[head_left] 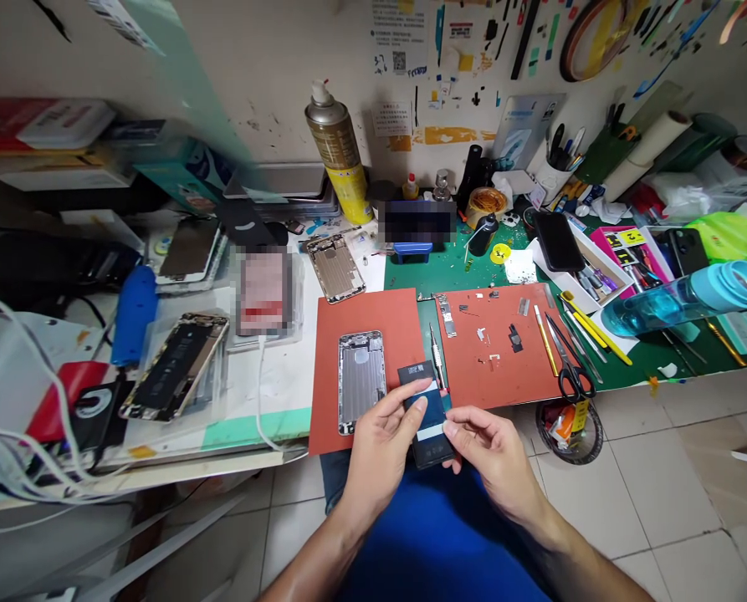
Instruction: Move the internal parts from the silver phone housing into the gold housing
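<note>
A flat black phone battery [428, 418] with pale strips across its face is held over the front edge of the bench. My left hand [389, 439] is closed on its left side, thumb on top. At its right edge my right hand [489, 447] is pinched, the fingertips partly hidden; whether they also hold a strip's end cannot be made out. An opened phone housing [361, 383] lies on the left red-brown mat [326, 368], just beyond my left hand. A screwdriver [437, 355] lies behind the battery, between the two mats.
The right mat [486, 376] bears a logic board [446, 316] and small parts. Scissors [570, 359] and tweezers lie to its right, near a blue water bottle [680, 297]. Leftward are an opened phone [176, 368] and white cables. A waste bin [570, 431] stands below the edge.
</note>
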`<control>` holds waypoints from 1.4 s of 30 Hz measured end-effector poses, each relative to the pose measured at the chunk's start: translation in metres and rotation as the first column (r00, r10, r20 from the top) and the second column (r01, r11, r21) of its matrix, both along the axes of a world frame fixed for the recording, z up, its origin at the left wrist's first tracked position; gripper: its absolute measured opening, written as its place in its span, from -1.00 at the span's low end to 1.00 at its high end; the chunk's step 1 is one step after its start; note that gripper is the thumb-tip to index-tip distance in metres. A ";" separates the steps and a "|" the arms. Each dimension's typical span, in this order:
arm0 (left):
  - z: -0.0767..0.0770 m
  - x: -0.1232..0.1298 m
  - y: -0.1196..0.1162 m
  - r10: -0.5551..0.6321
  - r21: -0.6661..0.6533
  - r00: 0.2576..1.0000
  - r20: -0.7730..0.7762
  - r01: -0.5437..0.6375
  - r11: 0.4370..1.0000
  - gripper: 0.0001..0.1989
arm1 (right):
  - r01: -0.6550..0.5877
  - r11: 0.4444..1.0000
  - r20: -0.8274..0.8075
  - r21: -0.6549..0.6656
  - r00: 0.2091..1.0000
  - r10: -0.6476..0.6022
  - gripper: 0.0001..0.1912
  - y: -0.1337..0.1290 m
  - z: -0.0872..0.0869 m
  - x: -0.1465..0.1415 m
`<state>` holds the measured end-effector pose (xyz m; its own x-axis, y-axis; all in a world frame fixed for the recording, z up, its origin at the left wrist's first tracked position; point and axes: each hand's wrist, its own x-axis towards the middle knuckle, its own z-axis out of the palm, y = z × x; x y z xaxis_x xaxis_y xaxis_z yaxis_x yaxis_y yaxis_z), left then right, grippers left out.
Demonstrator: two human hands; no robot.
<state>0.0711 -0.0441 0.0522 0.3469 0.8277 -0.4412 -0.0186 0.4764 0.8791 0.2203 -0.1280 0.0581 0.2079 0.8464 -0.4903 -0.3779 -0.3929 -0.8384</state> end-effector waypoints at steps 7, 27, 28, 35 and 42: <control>-0.003 0.004 -0.003 0.091 0.031 0.996 0.013 -0.091 0.995 -0.56 | 0.006 1.000 0.112 -0.017 0.994 -0.004 -0.55 0.006 -0.008 -0.008; 0.021 -0.037 0.009 -0.290 -0.303 0.949 0.120 0.313 0.900 -0.54 | -0.190 0.886 0.689 0.423 0.703 -0.178 -0.76 0.007 0.017 0.028; 0.020 -0.037 0.007 -0.263 -0.270 0.959 0.103 0.281 0.921 -0.55 | -0.041 0.919 0.606 0.392 0.764 -0.224 -0.79 0.007 0.014 0.022; 0.018 -0.029 -0.001 -0.158 -0.037 0.985 -0.063 0.156 0.987 -0.57 | 0.055 0.993 -0.129 0.105 0.991 -0.041 -0.58 0.012 0.010 -0.014; 0.019 -0.023 -0.010 -0.072 0.116 0.980 -0.185 0.094 0.989 -0.64 | 0.138 0.981 0.177 0.138 0.971 -0.162 -0.60 0.010 0.002 -0.019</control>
<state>0.0485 -0.0540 0.0713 0.3409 0.8512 -0.3990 0.1798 0.3575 0.9164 0.2011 -0.1183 0.0600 0.4149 0.8502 -0.3241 -0.2565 -0.2325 -0.9382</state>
